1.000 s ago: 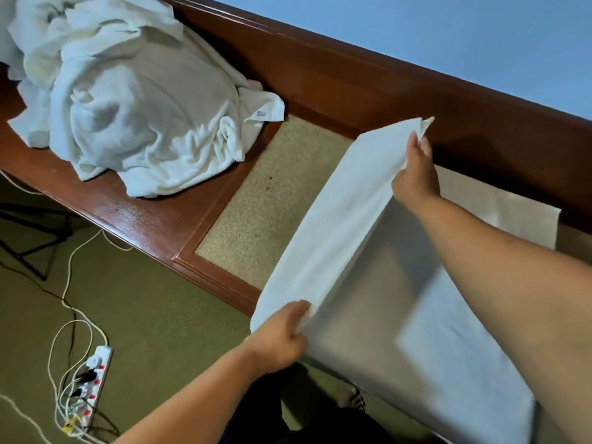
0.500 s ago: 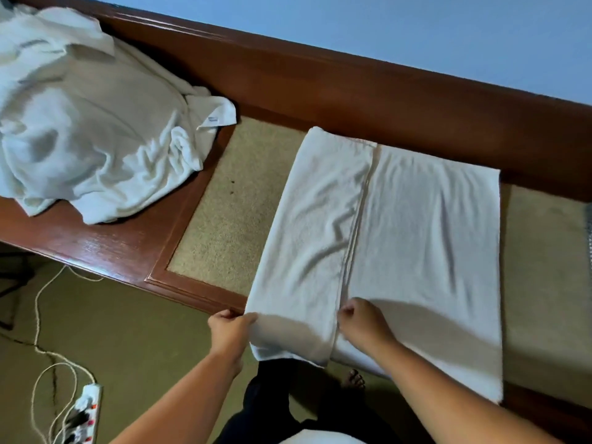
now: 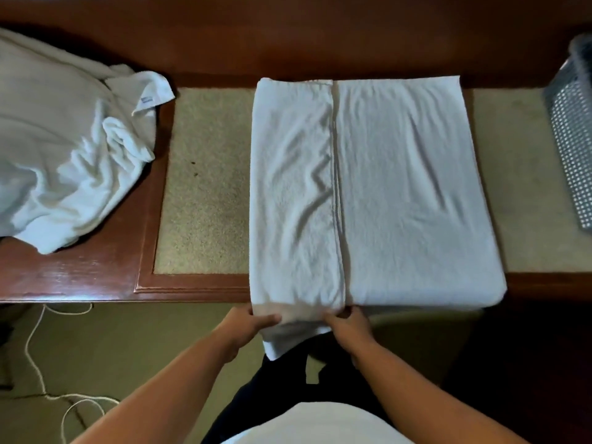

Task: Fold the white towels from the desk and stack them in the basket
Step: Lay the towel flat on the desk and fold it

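Note:
A white towel [image 3: 400, 193] lies flat on the wooden desk [image 3: 96, 277], its left third folded over as a narrow flap with a seam running down the middle. The near end hangs over the desk's front edge. My left hand [image 3: 246, 328] grips the flap's near left corner. My right hand [image 3: 349, 325] pinches the near end at the seam. A heap of crumpled white towels [image 3: 64, 155] sits at the left. The grey mesh basket [image 3: 573, 133] stands at the right edge, only partly in view.
A beige inlaid pad [image 3: 205, 187] covers the desk's middle. A raised wooden back rail [image 3: 288, 36] runs along the far side. White cables [image 3: 38, 363] trail on the green carpet below left.
The lifted left edge of the towel was laid over as a flap. Both hands came down to the near end at the desk's front edge. The view swung right and the basket appeared.

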A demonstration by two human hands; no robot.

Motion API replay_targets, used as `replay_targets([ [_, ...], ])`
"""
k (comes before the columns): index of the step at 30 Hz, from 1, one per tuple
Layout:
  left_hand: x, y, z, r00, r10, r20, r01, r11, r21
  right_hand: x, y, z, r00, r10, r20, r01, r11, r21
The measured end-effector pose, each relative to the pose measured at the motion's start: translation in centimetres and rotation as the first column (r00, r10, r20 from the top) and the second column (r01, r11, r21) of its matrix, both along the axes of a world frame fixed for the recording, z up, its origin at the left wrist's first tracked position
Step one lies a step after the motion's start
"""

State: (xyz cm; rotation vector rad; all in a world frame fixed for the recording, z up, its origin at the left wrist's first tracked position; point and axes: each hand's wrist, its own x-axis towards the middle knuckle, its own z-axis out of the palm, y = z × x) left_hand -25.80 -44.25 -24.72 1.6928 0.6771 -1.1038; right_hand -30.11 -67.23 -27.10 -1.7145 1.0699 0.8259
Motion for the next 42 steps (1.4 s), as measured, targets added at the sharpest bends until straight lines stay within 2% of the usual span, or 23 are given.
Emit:
replay_targets([
  [4,-1.9,0.5,-0.8,0.990,-0.133,0.036,0.131,0.990,0.053,-1.5,-0.3,0.3,0.979,0.181,0.092,-0.184,0.982,0.029],
  [8,-5.7,1.4,-1.5,0.982,-0.185,0.033,0.182,0.981,0.060,-3.4,-2.0,1.4,0.950,0.290,0.115,-0.299,0.952,0.065],
  [11,-7.9,1.1,-1.0,0.973,-0.212,0.093,0.195,0.967,0.165,-5.7,-3.1,1.6,0.911,0.380,0.159,-0.389,0.921,0.024],
  [15,-8.8,0.0,0.5,0.927,-0.327,0.185,0.255,0.909,0.330,-7.6,-2.6,3.2,0.887,0.389,0.248,-0.390,0.919,-0.047],
  [18,-9.9,-0.5,0.7,0.911,-0.394,0.126,0.314,0.858,0.407,-9.1,-2.8,3.7,0.853,0.485,0.193,-0.470,0.874,-0.121],
  [21,-10.7,-0.5,0.6,0.894,-0.448,-0.007,0.377,0.744,0.552,-9.8,-4.1,4.1,0.808,0.584,0.083,-0.567,0.807,-0.167],
  [23,-10.6,-1.2,1.6,0.863,-0.503,-0.048,0.409,0.640,0.651,-9.8,-6.0,4.4,0.831,0.546,0.104,-0.516,0.827,-0.222],
  [24,-10.4,-1.8,2.3,0.841,-0.542,-0.013,0.401,0.605,0.688,-9.6,-7.1,4.5,0.848,0.514,0.131,-0.473,0.844,-0.252],
  [28,-7.9,-3.8,4.3,0.661,-0.695,0.281,0.313,0.597,0.739,-7.6,-11.5,5.1,0.886,0.413,0.212,-0.321,0.875,-0.363],
  [30,-6.0,-5.0,5.0,0.543,-0.778,0.317,0.371,0.561,0.740,-6.1,-13.7,5.6,0.897,0.376,0.233,-0.255,0.870,-0.421],
  [33,-3.3,-7.1,5.4,0.413,-0.874,0.257,0.519,0.458,0.722,-3.9,-16.8,5.8,0.932,0.266,0.246,-0.130,0.879,-0.459],
  [36,-1.3,-8.7,5.2,0.371,-0.916,0.152,0.647,0.372,0.665,-2.0,-19.5,5.6,0.958,0.170,0.233,-0.033,0.868,-0.496],
  [40,1.7,-10.0,6.3,0.302,-0.951,0.066,0.723,0.274,0.634,-0.8,-22.8,4.6,0.973,0.103,0.205,0.020,0.853,-0.521],
  [42,2.8,-9.9,6.8,0.276,-0.960,0.054,0.771,0.254,0.584,-0.7,-23.7,4.2,0.971,0.068,0.228,0.064,0.849,-0.525],
])
